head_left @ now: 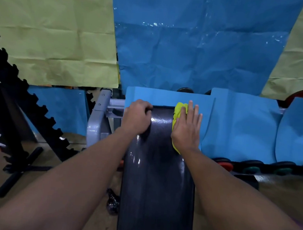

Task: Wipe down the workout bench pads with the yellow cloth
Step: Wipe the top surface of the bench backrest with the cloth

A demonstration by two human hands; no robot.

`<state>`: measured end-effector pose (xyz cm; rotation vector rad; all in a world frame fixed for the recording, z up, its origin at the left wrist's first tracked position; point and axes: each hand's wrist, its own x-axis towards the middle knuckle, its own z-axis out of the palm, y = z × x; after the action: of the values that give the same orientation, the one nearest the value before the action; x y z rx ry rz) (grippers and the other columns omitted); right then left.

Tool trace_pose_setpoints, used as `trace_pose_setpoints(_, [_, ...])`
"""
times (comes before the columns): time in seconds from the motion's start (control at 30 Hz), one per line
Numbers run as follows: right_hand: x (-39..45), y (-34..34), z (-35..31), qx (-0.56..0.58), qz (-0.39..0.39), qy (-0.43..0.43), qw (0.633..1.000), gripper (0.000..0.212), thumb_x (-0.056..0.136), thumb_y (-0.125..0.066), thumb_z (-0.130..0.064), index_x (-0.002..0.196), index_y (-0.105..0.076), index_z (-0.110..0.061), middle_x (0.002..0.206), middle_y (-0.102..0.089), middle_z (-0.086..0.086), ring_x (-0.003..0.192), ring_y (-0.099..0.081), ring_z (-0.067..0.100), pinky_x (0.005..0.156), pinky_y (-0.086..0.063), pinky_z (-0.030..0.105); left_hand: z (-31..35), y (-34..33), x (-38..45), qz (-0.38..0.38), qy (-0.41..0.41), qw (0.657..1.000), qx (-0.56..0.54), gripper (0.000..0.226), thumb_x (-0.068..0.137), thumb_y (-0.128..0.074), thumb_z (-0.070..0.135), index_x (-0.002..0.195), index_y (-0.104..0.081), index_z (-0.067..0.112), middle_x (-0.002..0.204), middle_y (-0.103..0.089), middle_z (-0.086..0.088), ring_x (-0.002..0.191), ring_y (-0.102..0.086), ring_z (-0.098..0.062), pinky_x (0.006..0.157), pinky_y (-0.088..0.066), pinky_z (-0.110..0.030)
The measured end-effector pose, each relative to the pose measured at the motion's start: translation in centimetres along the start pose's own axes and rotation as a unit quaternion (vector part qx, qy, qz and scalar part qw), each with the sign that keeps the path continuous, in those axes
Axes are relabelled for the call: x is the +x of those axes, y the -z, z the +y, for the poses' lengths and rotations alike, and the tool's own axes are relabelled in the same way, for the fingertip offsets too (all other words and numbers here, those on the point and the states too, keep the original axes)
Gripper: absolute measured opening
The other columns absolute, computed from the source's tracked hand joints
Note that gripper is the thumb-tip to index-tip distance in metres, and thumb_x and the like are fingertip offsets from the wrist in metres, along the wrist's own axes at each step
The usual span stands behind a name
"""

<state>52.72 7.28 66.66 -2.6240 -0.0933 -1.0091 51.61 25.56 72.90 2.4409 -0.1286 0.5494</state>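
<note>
Blue sheet (196,46) and green sheet (54,32) cover the wall behind; further blue covers (245,125) drape the objects to the right, above a row of weight plates (251,168) on the floor. A black toothed rack (30,117) stands at left, beside a grey metal frame (98,122). The black bench pad (158,178) runs up the centre of the view, glossy, with bright reflections near its far end. Two bare forearms extend along either side of it. The left hand (137,118) is curled over the pad's far left edge, fingers closed on that edge. The right hand (186,128) lies flat, fingers spread and extended, palm pressing down on the cloth (178,110) at the pad's far right edge. The cloth, yellow and bunched, lies under this hand: a fold shows beyond the fingertips and a strip emerges along the thumb side down to the wrist, touching the pad.
</note>
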Motion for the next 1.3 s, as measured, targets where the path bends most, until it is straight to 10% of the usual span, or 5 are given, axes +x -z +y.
trace_pose_setpoints(0.3, [-0.7, -0.9, 0.0, 0.025, 0.036, 0.060, 0.997, 0.046, 0.098, -0.041, -0.028, 0.138, -0.052, -0.007, 0.145, -0.050, 0.015, 0.139, -0.042, 0.038, 0.120, -0.027, 0.055, -3.2, -0.9, 2.8, -0.036, 0.027, 0.999, 0.023, 0.044, 0.110, -0.053, 0.035, 0.148, -0.058, 0.014, 0.157, -0.053, -0.009, 0.149, -0.042, -0.031, 0.123, -0.033, -0.048])
trace_pose_setpoints(0.67, [0.2, -2.0, 0.6, 0.039, 0.059, 0.106, 0.992, 0.048, 0.094, -0.043, -0.010, 0.140, -0.052, -0.001, 0.147, -0.049, 0.017, 0.142, -0.039, 0.040, 0.122, -0.024, 0.054, -5.0, -3.9, 2.0, 0.099, 0.069, 0.974, -0.190, 0.027, 0.104, -0.067, 0.030, 0.125, -0.070, 0.012, 0.130, -0.063, -0.005, 0.112, -0.052, -0.010, 0.085, -0.030, 0.002])
trace_pose_setpoints(0.83, [1.4, -1.6, 1.6, 0.039, 0.075, 0.044, 0.995, 0.046, 0.092, -0.037, -0.013, 0.132, -0.056, -0.002, 0.137, -0.054, 0.016, 0.136, -0.043, 0.041, 0.123, -0.021, 0.053, -5.5, -4.1, 2.0, 0.100, 0.116, 0.954, -0.259, 0.028, 0.099, -0.073, 0.041, 0.119, -0.062, 0.024, 0.116, -0.065, 0.004, 0.109, -0.059, -0.016, 0.088, -0.041, -0.023])
trace_pose_setpoints(1.0, [1.0, -2.1, 0.3, 0.040, 0.057, 0.107, 0.992, 0.046, 0.091, -0.043, -0.012, 0.135, -0.056, -0.004, 0.142, -0.052, 0.015, 0.137, -0.043, 0.039, 0.123, -0.022, 0.054, -5.6, -4.6, 1.9, 0.117, 0.124, 0.951, -0.257, 0.036, 0.099, -0.073, 0.042, 0.124, -0.062, 0.019, 0.105, -0.061, 0.003, 0.095, -0.054, -0.014, 0.068, -0.036, -0.001])
trace_pose_setpoints(1.3, [2.0, -1.2, 0.5, 0.051, 0.048, 0.076, 0.995, 0.049, 0.088, -0.034, -0.016, 0.129, -0.057, -0.002, 0.133, -0.055, 0.015, 0.130, -0.046, 0.039, 0.123, -0.020, 0.055, -5.6, -4.7, 1.7, 0.127, 0.118, 0.951, -0.255, 0.036, 0.101, -0.069, 0.044, 0.125, -0.061, 0.018, 0.107, -0.066, -0.002, 0.096, -0.057, -0.016, 0.073, -0.035, -0.020])
